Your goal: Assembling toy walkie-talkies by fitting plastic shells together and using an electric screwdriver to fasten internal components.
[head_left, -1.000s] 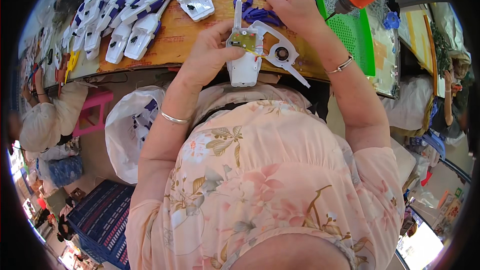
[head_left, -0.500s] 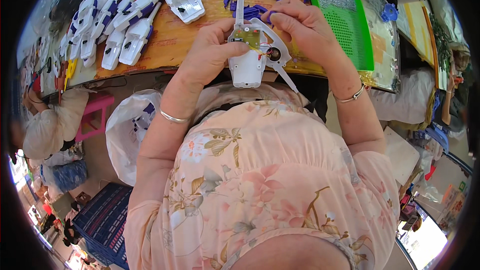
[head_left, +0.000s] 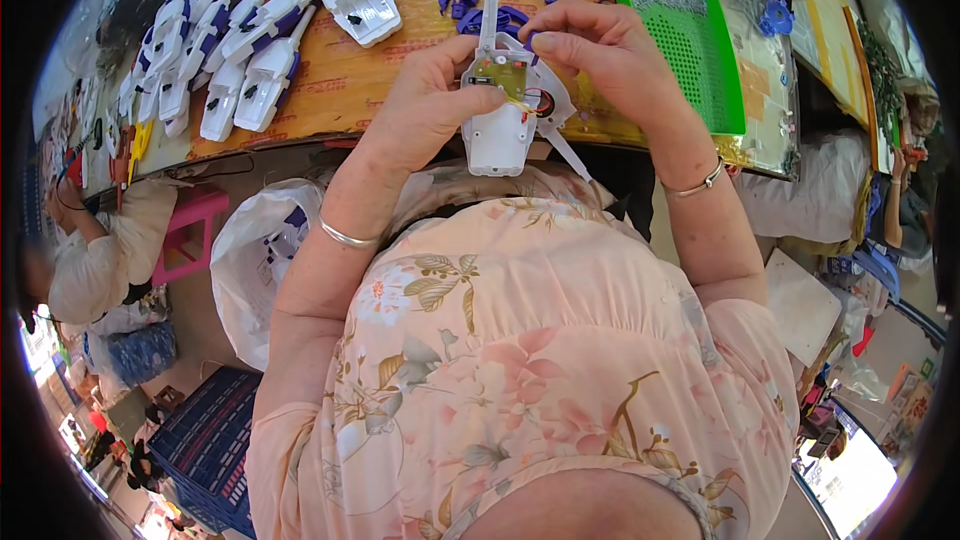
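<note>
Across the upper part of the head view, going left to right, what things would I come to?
Heap of white-and-purple shells, single white shell, open white casing, green tray, blue flower-shaped piece.

Forearms [head_left: 352, 200] angled inward, left hand [head_left: 435, 90] gripping, right hand [head_left: 612, 52] alongside, its fingers [head_left: 572, 18] pinched

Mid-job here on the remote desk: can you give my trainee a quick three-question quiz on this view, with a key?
1. True or false: the left hand holds a white plastic housing with a green circuit board exposed.
2. The green rectangular plastic tray lies to which side of the hands? A) left B) right
3. What does the right hand pinch?

Key: 1 true; 2 B; 3 a small purple plastic piece.
</note>
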`<state>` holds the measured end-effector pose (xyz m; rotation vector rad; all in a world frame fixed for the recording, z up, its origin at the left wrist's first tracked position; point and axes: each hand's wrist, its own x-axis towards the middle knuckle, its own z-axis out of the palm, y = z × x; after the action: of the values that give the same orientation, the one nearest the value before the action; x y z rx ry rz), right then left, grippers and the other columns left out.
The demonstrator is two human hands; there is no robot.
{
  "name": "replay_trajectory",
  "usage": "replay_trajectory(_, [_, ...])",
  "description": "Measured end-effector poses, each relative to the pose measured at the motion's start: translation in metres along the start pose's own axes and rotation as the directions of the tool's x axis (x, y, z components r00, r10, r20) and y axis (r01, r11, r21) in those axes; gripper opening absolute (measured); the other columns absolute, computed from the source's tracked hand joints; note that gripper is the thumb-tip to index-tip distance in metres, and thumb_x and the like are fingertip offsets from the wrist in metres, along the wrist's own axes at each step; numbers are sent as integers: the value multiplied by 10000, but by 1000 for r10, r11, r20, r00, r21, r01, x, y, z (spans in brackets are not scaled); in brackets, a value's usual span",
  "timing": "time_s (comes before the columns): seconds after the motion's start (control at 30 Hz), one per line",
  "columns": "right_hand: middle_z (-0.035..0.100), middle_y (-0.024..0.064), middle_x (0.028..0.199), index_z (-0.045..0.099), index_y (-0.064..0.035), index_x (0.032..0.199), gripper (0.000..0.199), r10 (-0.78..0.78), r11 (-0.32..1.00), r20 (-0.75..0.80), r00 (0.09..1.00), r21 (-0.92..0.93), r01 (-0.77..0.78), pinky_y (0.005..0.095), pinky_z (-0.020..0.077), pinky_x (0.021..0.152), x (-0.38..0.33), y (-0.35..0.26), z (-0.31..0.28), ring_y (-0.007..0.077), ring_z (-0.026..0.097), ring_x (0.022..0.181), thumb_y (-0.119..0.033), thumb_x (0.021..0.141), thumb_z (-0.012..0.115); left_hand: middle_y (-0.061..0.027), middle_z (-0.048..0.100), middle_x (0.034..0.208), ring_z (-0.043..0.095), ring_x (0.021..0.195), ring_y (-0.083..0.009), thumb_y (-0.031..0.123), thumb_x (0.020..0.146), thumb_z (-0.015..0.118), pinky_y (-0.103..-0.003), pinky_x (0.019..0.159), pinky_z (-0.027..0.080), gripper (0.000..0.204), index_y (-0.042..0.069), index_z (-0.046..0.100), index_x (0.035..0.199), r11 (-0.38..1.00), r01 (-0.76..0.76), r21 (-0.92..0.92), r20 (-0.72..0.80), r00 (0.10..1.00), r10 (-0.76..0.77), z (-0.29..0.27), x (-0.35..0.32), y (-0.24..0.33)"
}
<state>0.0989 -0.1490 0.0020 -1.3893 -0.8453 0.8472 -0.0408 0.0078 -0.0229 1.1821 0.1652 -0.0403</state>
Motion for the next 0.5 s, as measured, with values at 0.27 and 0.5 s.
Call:
replay_trajectory(0.27, [594,-51,756,660,-12,882,134,88,995,15,996,-55,-87,179,401,639,1,7,0,12,490,701,-137,843,631,-35,625,936,593,824,-89,-24,758,587,-240,733,485,336,-19,563,1094,994,-65,90,-20,998,68,9,-1,1])
replay_trajectory(0.5, [594,-52,725,661,-15,847,139,104,991,4,995,-79,-104,179,390,587,1,15,0,8,481,657,-152,826,658,-27,615,928,586,805,-78,-8,759,580,-234,709,487,364,-14,561,1122,973,-88,212,-2,996,91,9,-3,-1])
